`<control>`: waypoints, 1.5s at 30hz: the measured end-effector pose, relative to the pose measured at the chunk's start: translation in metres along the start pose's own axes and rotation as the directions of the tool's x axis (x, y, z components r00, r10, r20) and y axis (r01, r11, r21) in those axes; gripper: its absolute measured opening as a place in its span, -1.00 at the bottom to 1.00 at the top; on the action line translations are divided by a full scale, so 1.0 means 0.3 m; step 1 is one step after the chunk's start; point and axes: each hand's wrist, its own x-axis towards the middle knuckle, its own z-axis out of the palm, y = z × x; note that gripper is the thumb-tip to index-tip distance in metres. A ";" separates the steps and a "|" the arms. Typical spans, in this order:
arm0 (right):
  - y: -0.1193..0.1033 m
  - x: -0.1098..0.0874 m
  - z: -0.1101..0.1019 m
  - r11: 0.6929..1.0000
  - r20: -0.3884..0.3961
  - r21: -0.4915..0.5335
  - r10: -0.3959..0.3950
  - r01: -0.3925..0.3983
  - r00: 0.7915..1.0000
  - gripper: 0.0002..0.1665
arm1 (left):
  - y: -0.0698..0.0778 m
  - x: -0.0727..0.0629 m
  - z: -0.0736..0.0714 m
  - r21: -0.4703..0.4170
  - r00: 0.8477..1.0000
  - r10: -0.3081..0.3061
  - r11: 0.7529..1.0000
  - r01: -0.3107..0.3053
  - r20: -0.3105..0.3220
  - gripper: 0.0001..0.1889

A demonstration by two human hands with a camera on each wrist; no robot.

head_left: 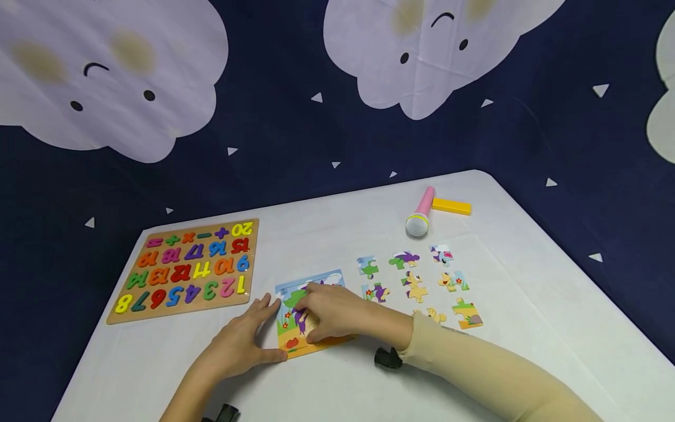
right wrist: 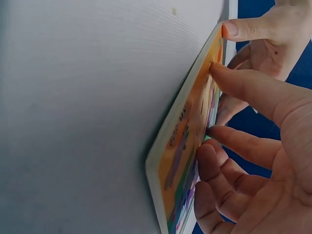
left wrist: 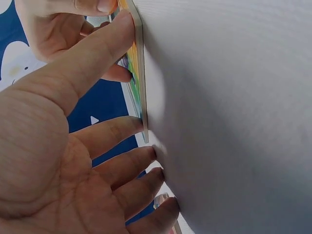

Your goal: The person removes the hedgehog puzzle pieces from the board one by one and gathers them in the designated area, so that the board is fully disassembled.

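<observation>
A small puzzle board (head_left: 295, 346) with a colourful cartoon picture lies on the white table. My left hand (head_left: 237, 340) rests at its left side, thumb touching the near-left corner and index finger at the left edge. Over the picture is my right hand (head_left: 334, 310), its thumb and fingertips touching the surface; it covers much of the board's right half. In the right wrist view, those fingers meet the face of the puzzle board (right wrist: 178, 161), and no loose piece shows between them. The left wrist view shows the left fingers (left wrist: 114, 134) spread and fairly straight.
Several loose jigsaw pieces (head_left: 466, 313) lie in rows right of the board. A wooden number board (head_left: 179, 264) sits at the left. Toward the back right are a pink toy microphone (head_left: 419, 220) and a yellow block (head_left: 452, 206). A dark patterned cloth (head_left: 285, 129) hangs behind.
</observation>
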 end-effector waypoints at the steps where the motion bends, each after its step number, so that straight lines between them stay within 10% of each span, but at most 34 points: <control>1: -0.001 0.003 0.001 1.000 0.000 -0.001 0.001 -0.001 1.000 -0.29 | 0.001 0.000 0.000 0.000 1.000 0.001 1.000 -0.001 -0.001 0.14; 45: -0.017 0.022 0.012 0.998 0.000 0.039 -0.051 0.051 0.999 -0.39 | 0.000 0.001 0.001 0.008 1.000 -0.006 1.000 0.006 -0.001 0.14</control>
